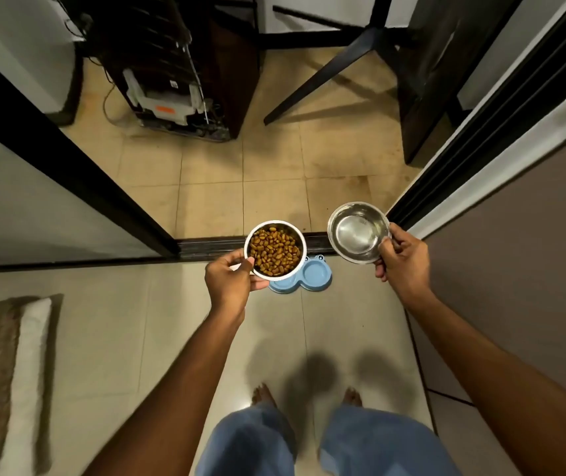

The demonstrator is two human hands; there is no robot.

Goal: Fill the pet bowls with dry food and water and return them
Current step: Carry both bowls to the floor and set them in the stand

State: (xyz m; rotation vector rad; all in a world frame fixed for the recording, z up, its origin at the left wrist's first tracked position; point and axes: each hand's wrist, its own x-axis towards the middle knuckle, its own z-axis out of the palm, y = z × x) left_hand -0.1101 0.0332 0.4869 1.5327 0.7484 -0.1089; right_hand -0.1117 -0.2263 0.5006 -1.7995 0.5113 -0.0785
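— What do the bowls hold?
— The food bowl (304,252) is full of brown dry food (276,250). The steel bowl (357,231) shines; water cannot be told.
— The hands?
— The left hand (228,278) grips the food bowl's rim and the right hand (401,259) pinches the steel bowl's rim, above the blue holder (314,274) at the floor's (178,321) far edge.

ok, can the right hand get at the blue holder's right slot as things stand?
Probably yes. The right hand holds its steel bowl off to one side of the holder, whose right slot shows bare; the kibble bowl covers only the left one.
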